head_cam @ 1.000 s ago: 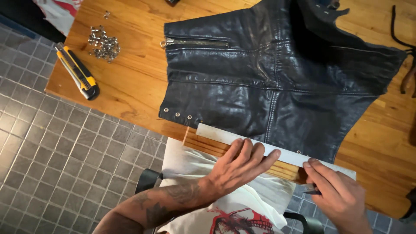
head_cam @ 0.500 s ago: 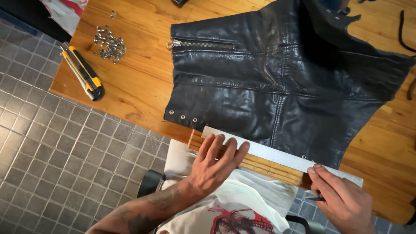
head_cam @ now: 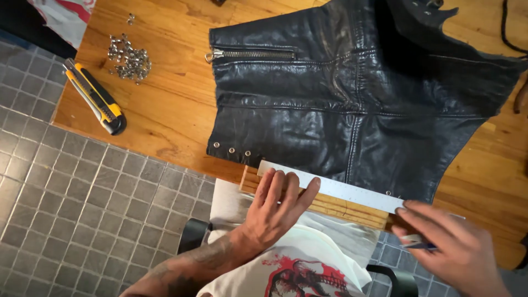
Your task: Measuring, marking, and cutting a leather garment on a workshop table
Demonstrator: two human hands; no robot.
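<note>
A metal ruler [head_cam: 335, 188] is pressed flat under the spread left hand [head_cam: 273, 212], just below the black leather garment [head_cam: 352, 104]; a small blade-like tool [head_cam: 419, 243] is pinched in the right hand [head_cam: 456, 250] at the ruler's far end.

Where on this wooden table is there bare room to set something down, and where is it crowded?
Bare table lies between the yellow utility knife, the rivet pile and the black leather garment; another patch sits at the far right, below the leather. The near edge is crowded: the left hand presses the metal ruler, and the right hand holds a small tool.
</note>
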